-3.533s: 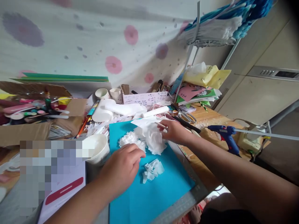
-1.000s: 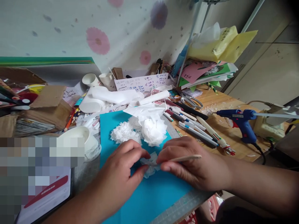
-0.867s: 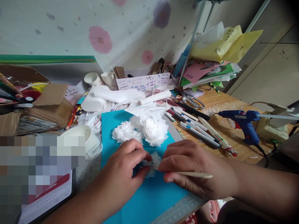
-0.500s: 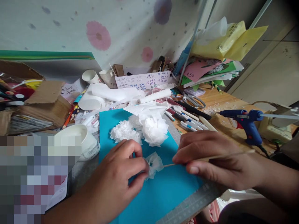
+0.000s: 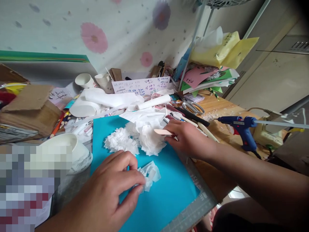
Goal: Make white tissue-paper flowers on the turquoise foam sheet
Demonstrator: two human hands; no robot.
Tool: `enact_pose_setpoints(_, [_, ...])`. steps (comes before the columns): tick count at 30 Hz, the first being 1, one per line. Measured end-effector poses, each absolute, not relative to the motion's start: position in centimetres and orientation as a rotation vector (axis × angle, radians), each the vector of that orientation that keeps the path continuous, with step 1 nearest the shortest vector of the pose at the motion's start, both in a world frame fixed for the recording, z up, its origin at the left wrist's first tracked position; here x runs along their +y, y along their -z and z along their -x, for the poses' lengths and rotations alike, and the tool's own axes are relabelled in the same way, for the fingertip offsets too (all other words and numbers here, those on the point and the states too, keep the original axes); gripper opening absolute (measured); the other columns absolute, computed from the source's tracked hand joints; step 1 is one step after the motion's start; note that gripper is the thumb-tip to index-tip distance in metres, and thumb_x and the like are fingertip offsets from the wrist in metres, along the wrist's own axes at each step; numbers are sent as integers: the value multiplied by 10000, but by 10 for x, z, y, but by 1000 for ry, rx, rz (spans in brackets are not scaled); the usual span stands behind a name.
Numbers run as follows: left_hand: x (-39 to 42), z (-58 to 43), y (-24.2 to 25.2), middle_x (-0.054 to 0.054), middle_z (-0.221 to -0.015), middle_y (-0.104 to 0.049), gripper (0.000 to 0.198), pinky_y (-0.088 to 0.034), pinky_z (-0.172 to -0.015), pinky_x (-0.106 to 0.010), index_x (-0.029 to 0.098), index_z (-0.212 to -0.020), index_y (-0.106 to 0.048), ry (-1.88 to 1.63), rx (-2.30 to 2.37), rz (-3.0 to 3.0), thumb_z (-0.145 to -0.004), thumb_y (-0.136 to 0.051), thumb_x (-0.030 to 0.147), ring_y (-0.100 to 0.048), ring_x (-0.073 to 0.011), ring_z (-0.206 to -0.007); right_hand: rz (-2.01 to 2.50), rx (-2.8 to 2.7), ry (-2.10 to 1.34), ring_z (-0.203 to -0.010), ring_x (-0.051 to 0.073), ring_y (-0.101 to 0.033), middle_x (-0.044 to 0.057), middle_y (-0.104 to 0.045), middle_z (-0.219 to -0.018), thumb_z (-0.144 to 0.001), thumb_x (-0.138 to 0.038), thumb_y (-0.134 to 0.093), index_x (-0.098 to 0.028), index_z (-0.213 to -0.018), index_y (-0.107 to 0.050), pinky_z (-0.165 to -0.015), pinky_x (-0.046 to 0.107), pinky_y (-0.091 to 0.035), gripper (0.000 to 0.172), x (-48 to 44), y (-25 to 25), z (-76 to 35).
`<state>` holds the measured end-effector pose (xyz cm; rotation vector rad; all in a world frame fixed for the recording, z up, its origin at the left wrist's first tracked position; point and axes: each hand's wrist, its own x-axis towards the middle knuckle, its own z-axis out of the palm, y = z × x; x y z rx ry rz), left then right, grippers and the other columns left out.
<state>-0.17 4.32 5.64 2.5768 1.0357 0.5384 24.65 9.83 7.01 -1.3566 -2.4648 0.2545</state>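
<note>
My left hand (image 5: 116, 187) pinches a small crumpled piece of white tissue paper (image 5: 152, 174) between thumb and fingers, over a blue sheet (image 5: 169, 196). Farther back, my right hand (image 5: 187, 137) is closed on a thin wooden stick (image 5: 163, 132), whose flat, rounded end points left in front of a white tissue pompom (image 5: 151, 141). Another ruffled white pompom (image 5: 122, 140) lies to the left on the same sheet. Thin white tissue (image 5: 145, 116) rests behind the pompoms.
A blue glue gun (image 5: 241, 127) stands at the right, near scissors (image 5: 193, 108) and pens. A white cup (image 5: 79, 154) is at the left, by a cardboard box (image 5: 31, 109). Rolled white paper (image 5: 154, 101) lies at the back. A grey cutting mat (image 5: 200, 203) extends under the blue sheet.
My right hand has moved back and left, away from the small tissue piece, with the stick now by the pompom. My left hand still pinches the tissue. The view has shifted slightly right.
</note>
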Motion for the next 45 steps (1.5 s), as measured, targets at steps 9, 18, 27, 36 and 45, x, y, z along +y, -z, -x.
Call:
enact_pose_setpoints(9, [43, 0, -57, -6, -814, -501, 260, -422, -671, -290, 253, -775, -640, -568, 1041, -2539, -890, -421, 175, -518, -166, -786, 1484, -2507, -158, -832, 224, -572, 89, -610, -864, -764, -265, -646, -150, -787, -643, -718, 291, -399, 118, 107, -65, -248])
enact_pose_setpoints(18, [47, 4, -54, -13, -819, -513, 258, -426, -660, -279, 242, -778, -645, -583, 1005, -2586, -881, -424, 157, -531, -162, -777, 1499, -2484, -300, -687, 158, -546, 54, -620, -720, -820, -159, -564, -141, -665, -627, -665, 266, -371, 168, 107, -72, -252])
enact_pose_setpoints(27, [46, 3, -51, -8, -825, -516, 255, -412, -671, -274, 247, -774, -636, -572, 1029, -2569, -892, -420, 176, -522, -156, -785, 1445, -2400, -676, -600, 129, -569, 3, -645, -665, -765, -175, -627, -155, -728, -681, -553, 221, -404, 69, 103, -73, -261])
enact_pose_setpoints(36, [43, 1, -56, -9, -830, -516, 280, -412, -686, -272, 257, -781, -649, -543, 1078, -2537, -899, -404, 195, -512, -158, -806, 1352, -2414, -553, -829, 181, -588, 42, -634, -853, -736, -101, -624, -169, -916, -698, -768, 278, -436, 206, 112, -66, -259])
enact_pose_setpoints(45, [45, 4, -52, -6, -830, -513, 263, -411, -686, -269, 255, -787, -641, -557, 1055, -2546, -896, -412, 186, -516, -156, -806, 1407, -2464, -504, -715, 161, -557, 32, -591, -768, -707, -91, -630, -146, -716, -640, -709, 269, -417, 57, 114, -67, -249])
